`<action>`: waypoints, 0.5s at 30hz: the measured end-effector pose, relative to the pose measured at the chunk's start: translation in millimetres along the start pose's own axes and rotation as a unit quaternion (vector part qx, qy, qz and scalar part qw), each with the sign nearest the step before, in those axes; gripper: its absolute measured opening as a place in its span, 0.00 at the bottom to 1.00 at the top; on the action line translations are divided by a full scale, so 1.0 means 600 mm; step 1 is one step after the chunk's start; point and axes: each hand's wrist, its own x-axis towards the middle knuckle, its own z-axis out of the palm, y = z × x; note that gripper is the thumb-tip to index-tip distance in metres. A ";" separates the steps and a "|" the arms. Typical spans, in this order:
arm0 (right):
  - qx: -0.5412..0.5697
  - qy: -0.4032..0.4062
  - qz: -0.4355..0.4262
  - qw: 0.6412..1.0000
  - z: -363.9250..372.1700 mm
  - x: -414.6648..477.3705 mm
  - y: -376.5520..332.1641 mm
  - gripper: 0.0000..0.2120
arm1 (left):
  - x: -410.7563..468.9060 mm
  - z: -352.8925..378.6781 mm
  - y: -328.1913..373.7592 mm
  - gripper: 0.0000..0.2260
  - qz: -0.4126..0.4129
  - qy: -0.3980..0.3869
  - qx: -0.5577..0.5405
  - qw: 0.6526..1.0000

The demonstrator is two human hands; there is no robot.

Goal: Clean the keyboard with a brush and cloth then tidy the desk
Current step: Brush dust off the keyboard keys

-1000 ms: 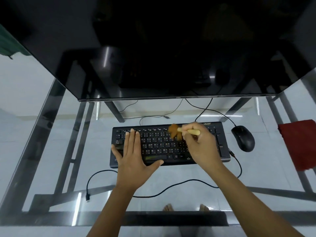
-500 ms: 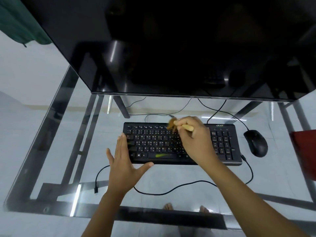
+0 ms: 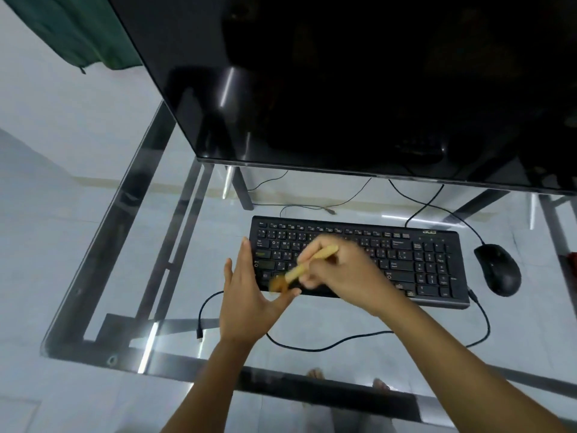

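A black keyboard [image 3: 406, 260] lies flat on the glass desk [image 3: 131, 232] below the monitor. My right hand [image 3: 346, 276] is shut on a small brush [image 3: 299, 270] with a light wooden handle. Its brown bristles, blurred by motion, touch the keyboard's front left corner. My left hand [image 3: 249, 295] rests open at the keyboard's left end, fingers straight against its edge and thumb under the front corner. A sliver of the red cloth [image 3: 573, 260] shows at the right border.
A large dark monitor [image 3: 359, 89] overhangs the back of the desk. A black mouse [image 3: 498, 270] sits right of the keyboard. A loose black cable [image 3: 327, 346] curves across the glass in front. Green fabric [image 3: 78, 29] hangs at the top left. Bare feet show through the glass.
The brush has swept from the keyboard's top middle down to its front left corner. My left hand slid off the keys to the left edge. The view shifted left, pushing the cloth almost out of frame.
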 end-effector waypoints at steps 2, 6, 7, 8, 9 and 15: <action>-0.059 0.041 -0.011 0.997 0.005 0.002 0.007 0.10 | -0.002 0.000 0.000 0.52 -0.002 0.000 -0.003 1.000; -0.016 0.150 -0.041 0.988 -0.009 0.008 -0.005 0.08 | 0.000 0.002 -0.002 0.52 0.006 0.002 0.001 1.000; 0.006 0.082 -0.007 0.997 -0.009 0.009 -0.009 0.08 | -0.001 0.002 -0.004 0.52 0.009 0.003 0.003 1.000; -0.001 0.017 0.023 1.000 -0.008 0.011 -0.008 0.08 | -0.001 0.002 -0.006 0.52 0.009 0.003 0.005 1.000; -0.034 0.000 0.030 0.999 -0.007 0.014 -0.005 0.08 | -0.002 0.002 -0.006 0.52 0.007 0.004 0.005 1.000; 0.006 0.139 -0.024 0.990 -0.009 0.049 -0.018 0.08 | 0.000 0.003 -0.006 0.51 0.011 0.003 0.008 1.000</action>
